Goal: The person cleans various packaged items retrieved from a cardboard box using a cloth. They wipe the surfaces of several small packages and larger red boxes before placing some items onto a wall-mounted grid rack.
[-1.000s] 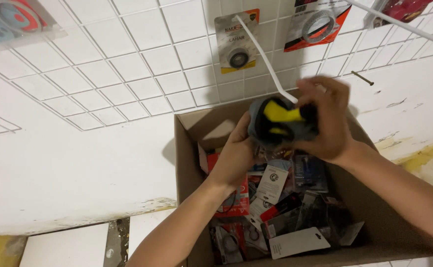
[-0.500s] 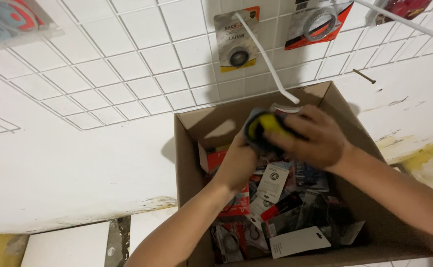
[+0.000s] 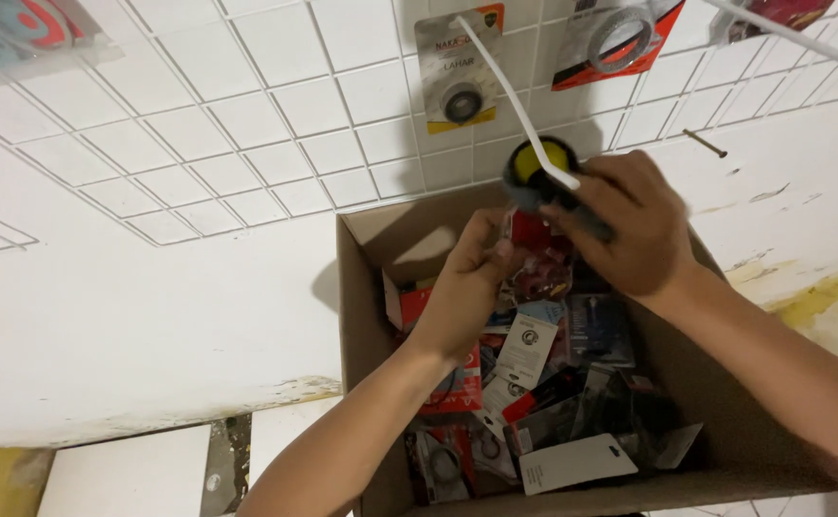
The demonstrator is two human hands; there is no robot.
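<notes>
Head view: the right hand (image 3: 634, 225) grips a yellow-and-grey packaged part (image 3: 540, 174) at the tip of a white wire hook (image 3: 519, 110), above the cardboard box (image 3: 361, 316). The left hand (image 3: 467, 287) pinches a red blister pack (image 3: 534, 251) just below. Hanging seems underway; next, the pack's hole must meet the hook tip.
</notes>
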